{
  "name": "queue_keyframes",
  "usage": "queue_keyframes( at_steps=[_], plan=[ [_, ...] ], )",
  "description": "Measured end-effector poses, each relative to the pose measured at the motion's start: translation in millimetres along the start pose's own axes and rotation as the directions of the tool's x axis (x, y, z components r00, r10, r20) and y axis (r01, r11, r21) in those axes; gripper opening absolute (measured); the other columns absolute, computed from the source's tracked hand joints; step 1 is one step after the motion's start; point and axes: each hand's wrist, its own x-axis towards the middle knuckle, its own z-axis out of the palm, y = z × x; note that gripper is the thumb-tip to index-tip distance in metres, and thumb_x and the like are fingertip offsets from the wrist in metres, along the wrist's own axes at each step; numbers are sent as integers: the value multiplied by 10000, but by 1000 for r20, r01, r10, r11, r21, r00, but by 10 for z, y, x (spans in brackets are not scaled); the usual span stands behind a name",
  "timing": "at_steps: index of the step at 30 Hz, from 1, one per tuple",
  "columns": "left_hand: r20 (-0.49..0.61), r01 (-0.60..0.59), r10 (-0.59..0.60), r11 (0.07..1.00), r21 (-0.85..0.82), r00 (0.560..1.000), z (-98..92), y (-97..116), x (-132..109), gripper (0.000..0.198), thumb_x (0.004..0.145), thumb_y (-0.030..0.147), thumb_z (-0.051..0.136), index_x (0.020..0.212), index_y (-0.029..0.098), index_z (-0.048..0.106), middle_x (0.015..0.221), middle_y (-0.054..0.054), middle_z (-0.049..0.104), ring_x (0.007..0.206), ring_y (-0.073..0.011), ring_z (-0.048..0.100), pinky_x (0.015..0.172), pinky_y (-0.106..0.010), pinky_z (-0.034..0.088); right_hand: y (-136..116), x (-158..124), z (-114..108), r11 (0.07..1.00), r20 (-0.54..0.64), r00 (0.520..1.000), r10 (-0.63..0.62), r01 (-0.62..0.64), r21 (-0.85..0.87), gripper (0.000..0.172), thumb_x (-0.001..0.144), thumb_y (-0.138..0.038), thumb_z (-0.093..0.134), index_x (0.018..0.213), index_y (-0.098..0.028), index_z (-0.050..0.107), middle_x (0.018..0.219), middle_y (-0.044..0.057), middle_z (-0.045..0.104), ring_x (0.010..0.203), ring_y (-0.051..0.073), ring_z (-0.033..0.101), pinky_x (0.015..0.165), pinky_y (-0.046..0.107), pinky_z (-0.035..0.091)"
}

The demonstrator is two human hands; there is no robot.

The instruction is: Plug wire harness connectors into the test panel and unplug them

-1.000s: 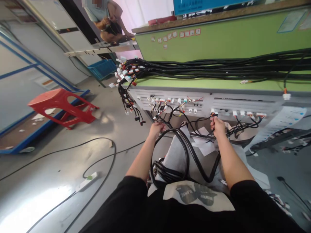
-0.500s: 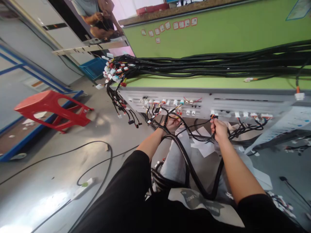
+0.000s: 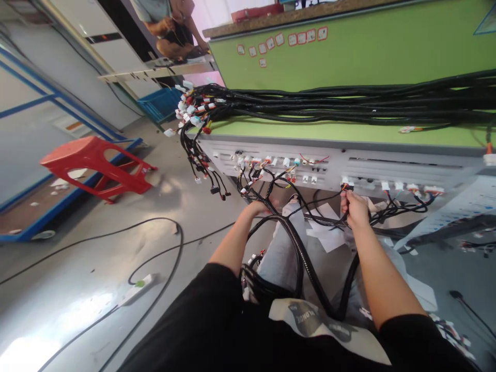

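My right hand (image 3: 356, 209) is closed in a pinch on a thin branch of the black wire harness (image 3: 296, 240), just below a dark connector (image 3: 347, 187) with orange wires at the panel's lower edge. My left hand (image 3: 267, 206) is behind the harness's branches, left of its main trunk; the cables hide its fingers. Above both hands runs a pale grey panel (image 3: 329, 157) with rows of white sockets. Several connectors with coloured wires sit in it on the left, and white plugs (image 3: 413, 190) sit in it on the right. The harness trunk loops down over my lap.
A thick bundle of black cables (image 3: 310, 103) lies along the green bench, its connectors hanging off the left end. A red stool (image 3: 96, 165) stands on the left. A black cord and a power strip (image 3: 137, 289) lie on the floor. Another person (image 3: 174, 31) sits behind.
My left hand has come down and left from the yellow wires under the panel to behind the harness. My right hand stays at the same connector. The view has shifted slightly.
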Motion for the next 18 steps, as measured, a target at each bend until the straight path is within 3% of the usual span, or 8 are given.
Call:
queue_keyframes(
  at_steps=[3, 5, 6, 7, 9, 12, 14, 18],
  plan=[
    [-225, 160, -104, 955, 251, 969, -332, -65, -502, 125, 714, 205, 571, 721, 106, 646, 800, -142, 663, 876, -255, 605, 737, -312, 453, 6, 15, 1, 1000, 9, 1000, 15, -15, 3, 288, 707, -422, 615, 709, -136, 583, 400, -63, 457, 294, 33, 339, 288, 155, 240],
    [-478, 205, 54, 857, 472, 876, -439, 118, -692, 258, 795, 291, 456, 838, 145, 664, 867, -127, 675, 880, -241, 610, 742, -313, 453, 8, 22, -2, 1000, 7, 1000, 13, -13, 6, 272, 715, -407, 607, 704, -136, 584, 396, -62, 457, 290, 35, 338, 285, 158, 235],
    [-522, 143, 186, 838, 526, 832, -444, 276, -716, 309, 824, 311, 402, 905, 167, 662, 905, -106, 678, 890, -220, 610, 753, -293, 450, 7, 23, -4, 1000, 6, 1000, 11, -11, 8, 265, 719, -400, 602, 701, -136, 585, 393, -62, 456, 289, 36, 336, 283, 159, 234],
    [-513, 39, 321, 819, 572, 796, -422, 462, -690, 333, 839, 318, 374, 961, 190, 656, 949, -81, 677, 911, -194, 604, 772, -267, 442, 5, 23, -6, 1000, 5, 1000, 9, -9, 10, 259, 722, -394, 599, 699, -136, 585, 391, -62, 455, 288, 37, 336, 282, 161, 235],
    [-402, -74, 435, 747, 660, 806, -331, 852, -516, 338, 836, 328, 378, 965, 199, 663, 966, -68, 678, 901, -186, 606, 767, -252, 441, -3, 17, -8, 1000, 6, 1000, 6, -6, 11, 249, 727, -383, 594, 693, -136, 586, 390, -62, 457, 288, 38, 336, 283, 163, 241],
    [-340, 11, 363, 668, 744, 868, -207, 1270, -146, 354, 814, 373, 431, 919, 148, 683, 937, -131, 675, 894, -242, 614, 768, -307, 451, -13, 6, -7, 1000, 17, 1000, 20, -20, 16, 232, 738, -366, 583, 689, -139, 584, 392, -61, 460, 287, 38, 334, 281, 163, 243],
    [-328, 70, 300, 633, 771, 896, -178, 1370, 38, 343, 797, 367, 472, 928, 133, 685, 946, -158, 668, 907, -263, 615, 776, -328, 454, -17, 6, -2, 999, 22, 999, 32, -33, 17, 221, 745, -353, 575, 685, -141, 581, 391, -63, 457, 284, 39, 331, 278, 163, 240],
    [-352, 101, 320, 598, 796, 880, -173, 1324, 133, 324, 813, 339, 467, 971, 150, 678, 972, -157, 664, 950, -266, 609, 804, -341, 452, -21, 23, 9, 999, 3, 999, 47, -47, 5, 217, 752, -347, 567, 677, -143, 580, 388, -65, 453, 279, 35, 320, 274, 163, 233]
  ],
)
